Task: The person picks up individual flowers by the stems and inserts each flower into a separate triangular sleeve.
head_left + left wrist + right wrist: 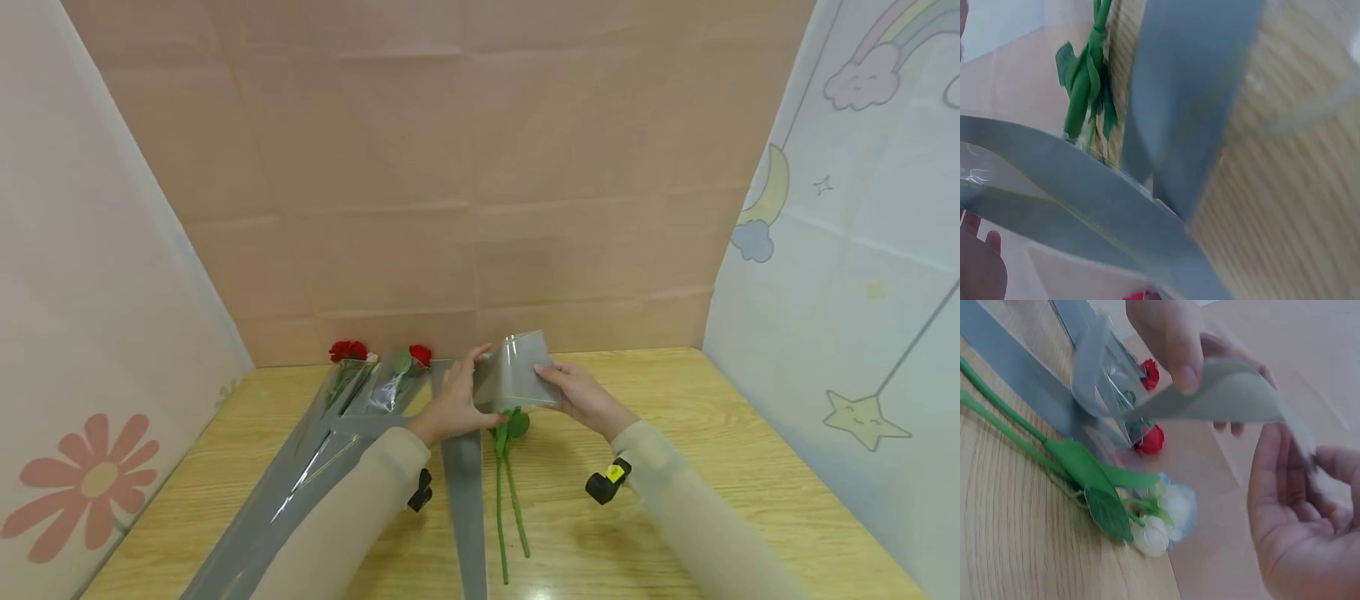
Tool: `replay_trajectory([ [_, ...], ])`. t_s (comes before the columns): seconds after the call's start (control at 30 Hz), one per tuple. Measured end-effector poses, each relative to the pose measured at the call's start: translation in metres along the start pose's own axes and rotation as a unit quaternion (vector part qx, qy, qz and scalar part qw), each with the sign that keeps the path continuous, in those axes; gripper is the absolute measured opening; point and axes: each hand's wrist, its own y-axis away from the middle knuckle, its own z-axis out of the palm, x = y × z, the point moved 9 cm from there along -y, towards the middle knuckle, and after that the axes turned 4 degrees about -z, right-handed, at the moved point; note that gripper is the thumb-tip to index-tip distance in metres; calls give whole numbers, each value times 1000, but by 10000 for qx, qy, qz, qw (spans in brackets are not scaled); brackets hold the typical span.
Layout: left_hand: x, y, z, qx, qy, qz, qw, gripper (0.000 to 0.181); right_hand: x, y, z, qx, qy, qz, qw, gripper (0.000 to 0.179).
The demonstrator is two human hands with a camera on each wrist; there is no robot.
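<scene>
My left hand (453, 402) holds the left side of a grey-bordered clear flower-wrapping sleeve (525, 371), its thumb on the film in the right wrist view. Opposite it, my right hand (587, 400) pinches the right edge between thumb and fingers. The raised film is bent into a curve. Below it lie two green stems (500, 508) with leaves (1107, 512). Their heads show in the right wrist view: a white flower (1150, 537) and a pale blue-white flower (1179, 509). In the head view, the film hides those heads.
Left on the wooden table (645, 533) lie wrapped flowers in grey-edged sleeves (258, 512), with a ruffled red flower (348, 351) and a red rose (421, 356) at the far end. A flat grey strip (463, 483) runs beside the stems. Printed cloth walls (847, 333) flank the table.
</scene>
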Motion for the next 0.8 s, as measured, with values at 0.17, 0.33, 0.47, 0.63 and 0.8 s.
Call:
replay_trajectory([
  [0.17,-5,-1,-9,89,-373,20,9993,109,5,2,-13,249,45,166,9995,41],
  [0.33,-9,0,-9,-123,-703,-69,9974,103,6,4,-17,298,241,167,9991,37],
  [0.47,-10,0,-6,-236,-919,37,9955,101,7,5,-20,474,331,125,9983,31],
  [0.63,-8,1,3,-474,-605,81,9970,97,8,3,-20,714,199,94,9972,21],
  [0.8,-5,1,12,-567,-75,163,9982,93,5,2,-9,452,-372,-141,9982,23],
])
